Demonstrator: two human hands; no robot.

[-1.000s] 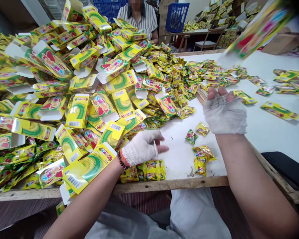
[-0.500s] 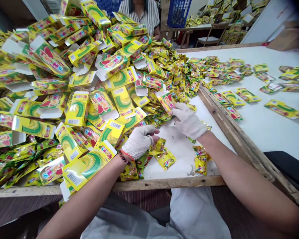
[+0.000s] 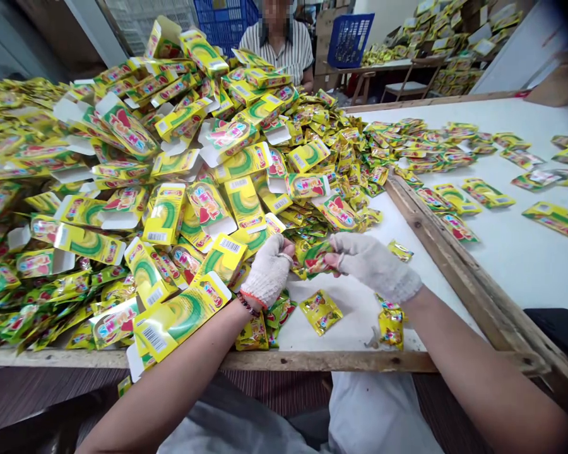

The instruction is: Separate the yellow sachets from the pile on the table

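Observation:
My right hand (image 3: pixel 376 265), in a white knit glove with bare fingertips, pinches a small green-and-red foil packet (image 3: pixel 316 257) above the white tabletop. Close to the packet's other end is my left hand (image 3: pixel 267 270), gloved the same way, its thumb and fingers pressed together. Whatever those fingers hold is too small or hidden to make out. Below the hands lies a yellow foil packet (image 3: pixel 320 311). More packets (image 3: pixel 252 331) lie by my left wrist, and another yellow one (image 3: pixel 390 326) rests near my right forearm.
A big heap of yellow-green printed cartons (image 3: pixel 180 318), several with open flaps, covers the left side among loose packets. A wooden rail (image 3: pixel 435 252) divides the table; flattened-looking cartons (image 3: pixel 553 219) lie beyond it. Across the table sits a person in a striped shirt (image 3: pixel 291 53).
My right hand has drawn back from a carton on the heap and now holds a green-and-red packet. My left hand has moved slightly up and right relative to the loose packets. The view has shifted slightly.

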